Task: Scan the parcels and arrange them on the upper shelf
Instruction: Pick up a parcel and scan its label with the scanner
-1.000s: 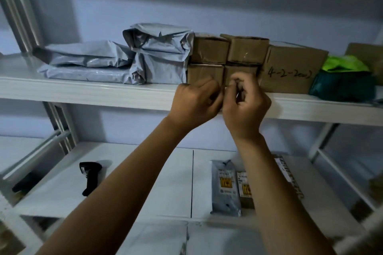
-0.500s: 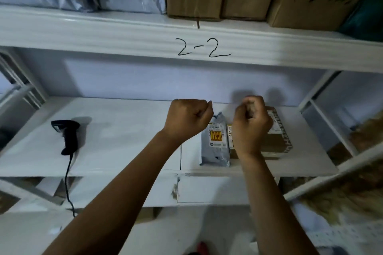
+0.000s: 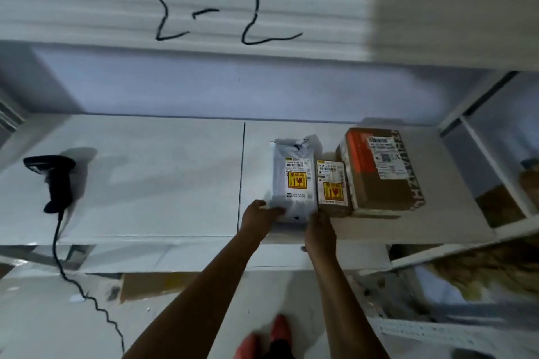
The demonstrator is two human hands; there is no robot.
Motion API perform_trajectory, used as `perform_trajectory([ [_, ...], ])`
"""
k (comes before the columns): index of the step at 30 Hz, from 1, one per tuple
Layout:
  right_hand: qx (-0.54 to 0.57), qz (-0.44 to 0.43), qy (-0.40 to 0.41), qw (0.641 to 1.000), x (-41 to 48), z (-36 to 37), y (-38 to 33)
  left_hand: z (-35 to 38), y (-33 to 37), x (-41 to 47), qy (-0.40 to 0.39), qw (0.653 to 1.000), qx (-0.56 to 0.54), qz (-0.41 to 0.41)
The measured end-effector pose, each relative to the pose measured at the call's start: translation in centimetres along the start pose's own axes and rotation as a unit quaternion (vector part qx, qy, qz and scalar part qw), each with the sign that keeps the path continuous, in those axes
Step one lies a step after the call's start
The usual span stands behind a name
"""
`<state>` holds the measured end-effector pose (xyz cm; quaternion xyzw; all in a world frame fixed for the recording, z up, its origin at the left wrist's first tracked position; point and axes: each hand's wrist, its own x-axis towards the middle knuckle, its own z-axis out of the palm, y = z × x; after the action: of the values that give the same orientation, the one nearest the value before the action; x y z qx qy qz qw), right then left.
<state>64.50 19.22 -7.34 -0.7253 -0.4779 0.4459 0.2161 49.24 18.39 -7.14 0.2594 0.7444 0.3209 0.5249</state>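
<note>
Holding a crinkled grey plastic mailer [image 3: 294, 181]: left hand [image 3: 259, 214], right hand [image 3: 319, 232].

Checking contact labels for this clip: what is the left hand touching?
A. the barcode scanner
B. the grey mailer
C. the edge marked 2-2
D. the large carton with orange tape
B: the left hand has its fingers on the near left corner of the grey mailer, while the scanner lies untouched far to the left on the lower shelf.
</note>
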Motion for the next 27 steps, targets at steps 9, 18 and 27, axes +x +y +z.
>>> perform_trajectory([
  [9,0.202,0.086,-0.062,0.974,1.1,-1.0,-1.1,0.2,2.5,-0.3,-0.031,0.988,-0.142,-0.049],
  [18,0.241,0.093,-0.189,0.947,-1.4,0.8,-1.4,-4.5,-1.7,-5.8,0.011,0.978,-0.206,-0.023],
  [27,0.258,0.044,-0.348,0.9,-5.1,9.9,-6.9,-14.5,-5.3,-7.0,0.021,0.95,-0.31,-0.011],
])
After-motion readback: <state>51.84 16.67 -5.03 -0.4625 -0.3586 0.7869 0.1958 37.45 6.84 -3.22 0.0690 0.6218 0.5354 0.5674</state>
